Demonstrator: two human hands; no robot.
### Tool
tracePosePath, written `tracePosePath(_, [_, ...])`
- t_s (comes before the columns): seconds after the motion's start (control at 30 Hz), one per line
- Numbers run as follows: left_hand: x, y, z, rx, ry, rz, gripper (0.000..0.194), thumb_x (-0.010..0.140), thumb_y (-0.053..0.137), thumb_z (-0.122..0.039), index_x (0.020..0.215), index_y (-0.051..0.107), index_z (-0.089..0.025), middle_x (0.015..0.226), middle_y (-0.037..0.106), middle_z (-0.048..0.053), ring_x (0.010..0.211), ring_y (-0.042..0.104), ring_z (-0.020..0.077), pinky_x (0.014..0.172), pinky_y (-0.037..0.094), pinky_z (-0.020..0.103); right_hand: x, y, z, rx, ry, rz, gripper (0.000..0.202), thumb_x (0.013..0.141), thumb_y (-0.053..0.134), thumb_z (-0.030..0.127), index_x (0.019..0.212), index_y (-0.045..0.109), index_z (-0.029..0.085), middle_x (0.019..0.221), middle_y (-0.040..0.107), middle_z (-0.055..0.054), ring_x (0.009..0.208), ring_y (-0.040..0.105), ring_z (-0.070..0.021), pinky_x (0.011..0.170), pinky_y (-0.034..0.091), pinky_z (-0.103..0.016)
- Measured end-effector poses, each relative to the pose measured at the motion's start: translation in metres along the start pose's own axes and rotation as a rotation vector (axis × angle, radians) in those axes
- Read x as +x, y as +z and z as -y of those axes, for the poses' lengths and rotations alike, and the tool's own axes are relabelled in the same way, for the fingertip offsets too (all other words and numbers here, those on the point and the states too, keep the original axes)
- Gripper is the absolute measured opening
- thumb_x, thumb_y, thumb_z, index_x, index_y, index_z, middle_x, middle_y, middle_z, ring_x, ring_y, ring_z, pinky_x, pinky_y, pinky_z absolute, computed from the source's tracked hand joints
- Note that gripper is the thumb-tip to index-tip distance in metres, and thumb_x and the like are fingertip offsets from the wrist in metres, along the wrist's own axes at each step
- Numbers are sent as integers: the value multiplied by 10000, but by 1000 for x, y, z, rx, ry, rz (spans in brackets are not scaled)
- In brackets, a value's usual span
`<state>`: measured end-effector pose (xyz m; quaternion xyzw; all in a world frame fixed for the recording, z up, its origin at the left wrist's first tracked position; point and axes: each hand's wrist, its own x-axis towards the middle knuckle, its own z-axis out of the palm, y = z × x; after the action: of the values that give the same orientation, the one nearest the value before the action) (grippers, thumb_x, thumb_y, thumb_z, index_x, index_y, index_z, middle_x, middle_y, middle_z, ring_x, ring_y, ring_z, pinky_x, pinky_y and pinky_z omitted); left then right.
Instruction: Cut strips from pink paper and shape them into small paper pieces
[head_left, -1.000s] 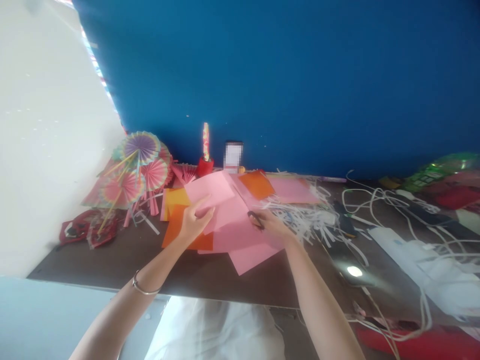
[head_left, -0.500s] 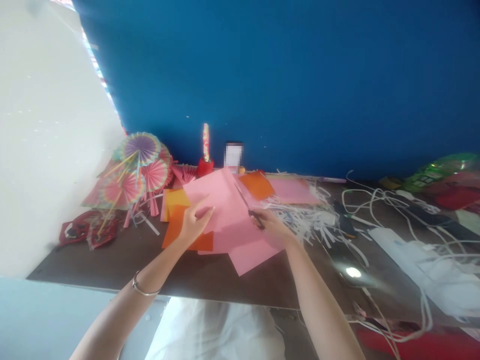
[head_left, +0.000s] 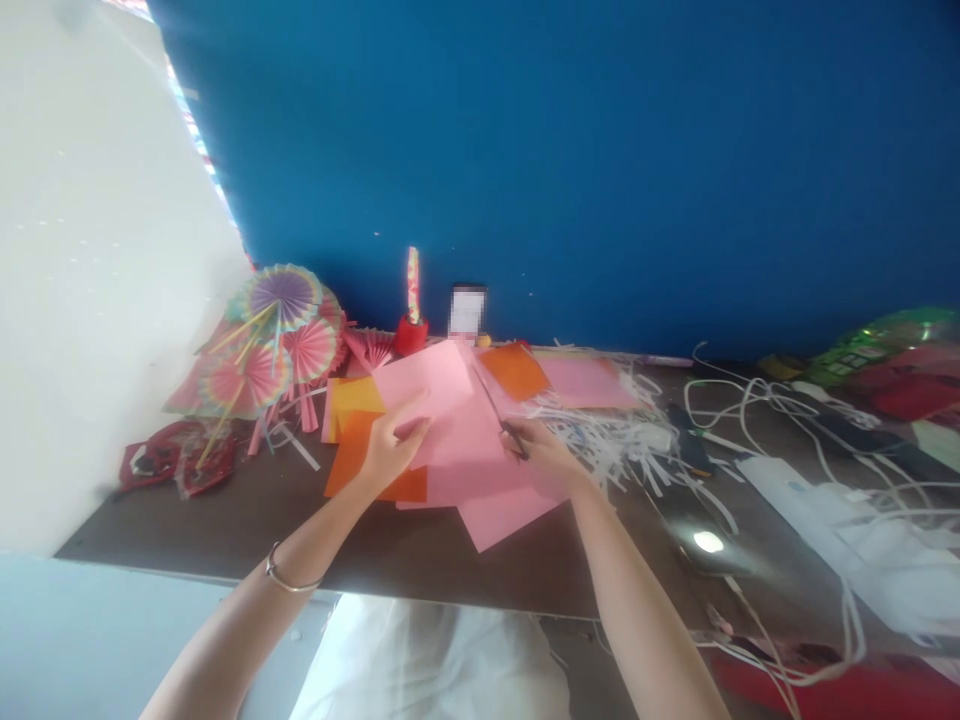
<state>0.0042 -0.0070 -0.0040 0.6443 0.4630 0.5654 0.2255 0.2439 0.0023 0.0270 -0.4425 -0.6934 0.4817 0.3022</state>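
My left hand [head_left: 391, 450] is closed on a sheet of pink paper [head_left: 435, 375], thumb on top and fingers along its left part. In my right hand [head_left: 551, 458] is a pair of dark scissors [head_left: 515, 440], gripped by the handles. Its thin blades point up and left along the right edge of the held sheet; whether they stand apart is too fine to tell. More pink sheets [head_left: 484, 520] lie beneath, overlapping on the table [head_left: 390, 555]. Orange paper [head_left: 349, 462] and yellow paper [head_left: 356, 395] stick out beside my left hand.
Pleated paper fans [head_left: 277, 300] stand at the left, behind red plastic packets [head_left: 199, 465]. White paper strips [head_left: 622, 430] are heaped right of my right hand. Farther right are tangled white cables [head_left: 750, 390] and a phone [head_left: 705, 545] with a bright light. A red holder [head_left: 410, 335] stands behind.
The held pink sheet has shifted a little; its top edge sits slightly lower and farther right. The scissors and both hands have barely moved.
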Motion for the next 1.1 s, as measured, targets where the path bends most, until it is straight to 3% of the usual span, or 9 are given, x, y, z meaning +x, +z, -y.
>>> tracePosePath(0.33, [1,0,-1,12,6,-7,375,775,588,-343,1102,613,-161,1103,649,93,1048,595,216,928,487,344,0,-2,2,-16,38,-14,306,782,522,396,586,408,191,543,385,37,507,348,-87,507,258,-268])
tracePosePath(0.57, [-1,-1,0,21,10,40,361,784,576,-331,1104,612,-169,1132,634,91,1061,588,216,935,482,349,2,-2,1,28,-15,6,323,792,514,437,606,398,199,507,386,46,485,348,-88,510,263,-270])
tracePosePath(1.1, [-3,2,4,11,32,82,352,773,581,-309,1096,618,-174,1126,638,84,1083,575,212,955,463,350,2,-1,-4,66,-12,-13,270,782,516,393,625,419,197,530,399,35,505,381,-101,508,279,-265])
